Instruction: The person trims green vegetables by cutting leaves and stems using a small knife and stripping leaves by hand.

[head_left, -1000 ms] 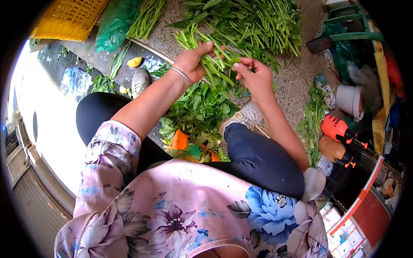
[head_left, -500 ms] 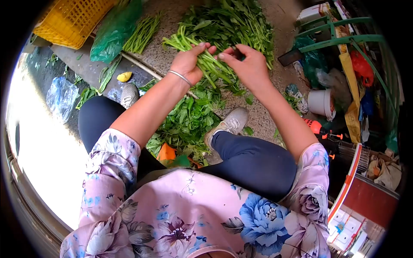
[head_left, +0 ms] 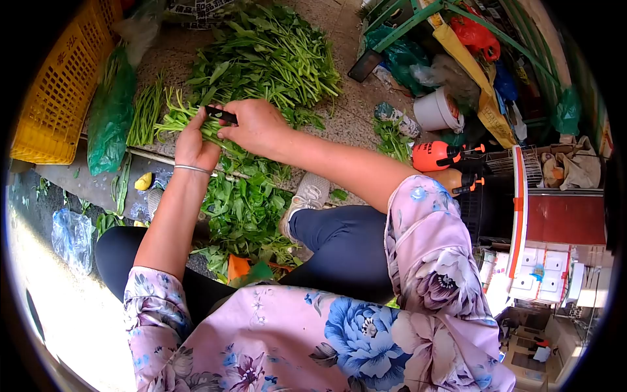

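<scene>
My left hand (head_left: pixel 196 145) is closed round a bunch of leafy green stems (head_left: pixel 172 119), whose cut ends stick out to the left. In my right hand (head_left: pixel 260 127) is a small black knife (head_left: pixel 221 115), held across the stems close to my left fingers; its edge cannot be made out. Behind my hands lies a big heap of leafy greens (head_left: pixel 274 59). Below them, between my feet, is a pile of loose leaves (head_left: pixel 241 212). A sheaf of trimmed stems (head_left: pixel 146 112) rests on the ground to the left.
At the left stand a yellow plastic crate (head_left: pixel 65 91) and a green plastic bag (head_left: pixel 111 124). A yellow fruit-like piece (head_left: pixel 143 181) lies near my left shoe. To the right are a white bucket (head_left: pixel 434 112), an orange-red spray bottle (head_left: pixel 431 155) and a green metal frame (head_left: pixel 411 25).
My view has turned right, so everything sits further left. My right hand has come over against my left, and the black knife now shows in it. The bunch stays in my left hand.
</scene>
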